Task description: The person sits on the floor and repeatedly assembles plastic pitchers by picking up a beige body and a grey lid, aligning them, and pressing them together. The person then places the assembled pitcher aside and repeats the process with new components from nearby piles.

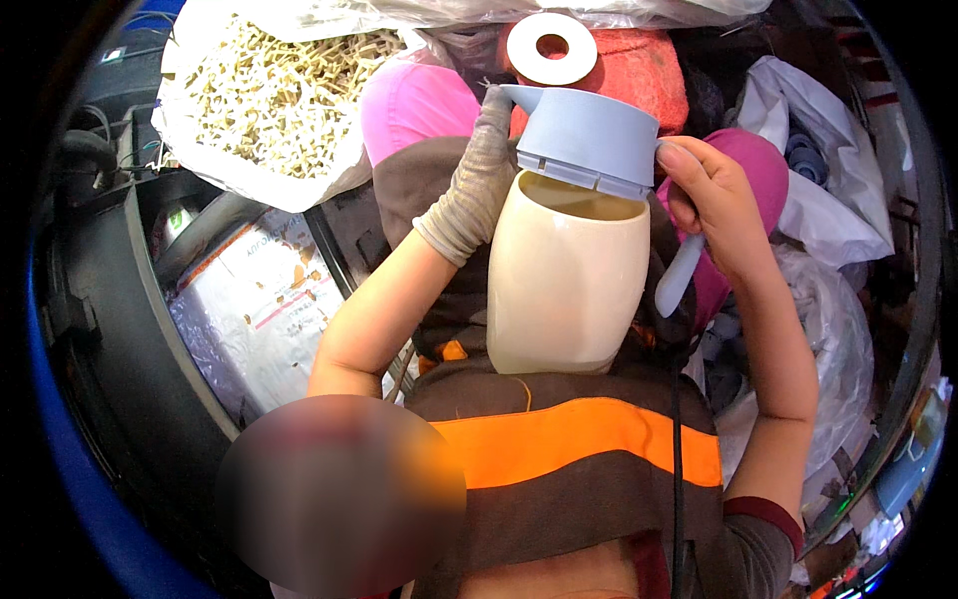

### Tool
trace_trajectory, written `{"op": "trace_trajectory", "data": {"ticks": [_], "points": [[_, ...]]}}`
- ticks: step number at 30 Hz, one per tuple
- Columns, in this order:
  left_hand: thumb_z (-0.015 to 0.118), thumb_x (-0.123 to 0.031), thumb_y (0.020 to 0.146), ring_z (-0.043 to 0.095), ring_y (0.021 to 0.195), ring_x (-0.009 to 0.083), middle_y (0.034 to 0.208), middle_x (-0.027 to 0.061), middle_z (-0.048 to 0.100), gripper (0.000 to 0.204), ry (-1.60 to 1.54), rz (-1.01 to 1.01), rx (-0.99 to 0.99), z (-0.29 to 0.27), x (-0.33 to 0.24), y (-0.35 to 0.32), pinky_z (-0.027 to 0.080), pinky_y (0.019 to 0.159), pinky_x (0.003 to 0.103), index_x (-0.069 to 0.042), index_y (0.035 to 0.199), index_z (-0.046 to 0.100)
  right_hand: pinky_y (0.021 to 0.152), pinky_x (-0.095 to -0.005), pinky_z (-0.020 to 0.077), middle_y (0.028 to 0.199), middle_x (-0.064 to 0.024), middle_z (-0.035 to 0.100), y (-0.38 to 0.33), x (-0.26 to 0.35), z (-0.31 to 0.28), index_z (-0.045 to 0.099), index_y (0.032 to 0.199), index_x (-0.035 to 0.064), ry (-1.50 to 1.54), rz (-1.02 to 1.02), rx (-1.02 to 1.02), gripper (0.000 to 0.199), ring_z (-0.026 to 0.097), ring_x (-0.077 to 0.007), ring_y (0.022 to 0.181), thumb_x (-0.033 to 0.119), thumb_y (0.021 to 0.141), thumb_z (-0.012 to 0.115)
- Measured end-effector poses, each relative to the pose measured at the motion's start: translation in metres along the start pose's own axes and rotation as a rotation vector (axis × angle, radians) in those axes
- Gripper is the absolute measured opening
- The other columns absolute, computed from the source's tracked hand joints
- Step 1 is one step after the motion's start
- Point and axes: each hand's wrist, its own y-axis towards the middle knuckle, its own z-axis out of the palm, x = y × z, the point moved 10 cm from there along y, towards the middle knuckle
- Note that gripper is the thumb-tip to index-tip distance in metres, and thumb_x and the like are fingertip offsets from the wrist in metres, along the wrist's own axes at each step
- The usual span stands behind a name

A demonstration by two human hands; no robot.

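Observation:
A cream jug body (567,285) stands upright between my legs, its open mouth facing up. Just over its mouth is a grey-blue jug collar (589,135), tilted, with a pointed spout on the left and a handle hanging on the right. My left hand (479,175), in a grey knitted glove, is closed at the spout side; part of its fingers is hidden behind the collar and body. Bare, my right hand (714,195) pinches the collar's right edge by the top of the handle. A gap shows between the collar's lower rim and the body's mouth.
A white sack (284,100) full of small pale pieces lies at the far left. Beyond the jug sits a white ring (552,50) on red material (639,75). Clear plastic bags (813,329) lie at the right. A black frame (120,329) runs along the left.

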Motion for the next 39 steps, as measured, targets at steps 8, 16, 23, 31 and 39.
{"op": "trace_trajectory", "data": {"ticks": [8,16,23,31,39], "points": [[0.066,-0.06,0.074,0.053,0.114,0.0222,0.123,0.0125,0.054,0.085,0.257,0.041,0.117,0.001,0.002,-0.012,0.042,0.1,0.037,-0.001,0.131,0.042,0.045,-0.0173,0.0321,0.07,0.003,0.055,0.007,-0.007,-0.006,0.061,0.103,0.0026,-0.092,-0.118,0.023,0.032,0.044,-0.0018,0.052,0.031,0.089,0.06],[0.07,-0.052,0.074,0.052,0.112,0.0181,0.123,0.0101,0.053,0.081,0.324,-0.007,0.201,0.007,0.009,-0.019,0.041,0.098,0.033,-0.001,0.131,0.042,0.047,-0.019,0.0353,0.072,0.0021,0.055,0.007,-0.012,-0.002,0.06,0.102,0.0034,-0.166,-0.147,0.071,0.03,0.046,-0.0036,0.053,0.031,0.089,0.06],[0.071,-0.048,0.074,0.053,0.11,0.0166,0.122,0.0088,0.054,0.076,0.356,-0.001,0.159,0.013,0.002,-0.018,0.041,0.097,0.031,-0.001,0.129,0.044,0.047,-0.0196,0.035,0.07,0.0009,0.054,0.007,-0.01,0.0,0.058,0.095,0.0035,-0.228,-0.116,0.179,0.029,0.045,-0.0042,0.052,0.032,0.091,0.057],[0.07,-0.041,0.076,0.051,0.11,0.0156,0.119,0.0074,0.055,0.07,0.504,0.006,0.178,0.03,0.004,-0.028,0.039,0.096,0.03,-0.001,0.129,0.045,0.047,-0.0213,0.0365,0.065,0.0007,0.051,-0.009,-0.018,0.005,0.054,0.095,0.0041,-0.266,-0.131,0.206,0.033,0.046,-0.0058,0.051,0.037,0.092,0.054],[0.067,-0.033,0.075,0.049,0.113,0.0158,0.123,0.0077,0.053,0.067,0.486,-0.033,0.236,0.045,0.01,-0.034,0.037,0.099,0.031,-0.001,0.129,0.044,0.047,-0.0222,0.0402,0.059,-0.0018,0.054,-0.02,-0.01,0.015,0.054,0.089,0.005,-0.073,0.106,0.48,0.035,0.054,-0.0092,0.048,0.04,0.089,0.052]]}}
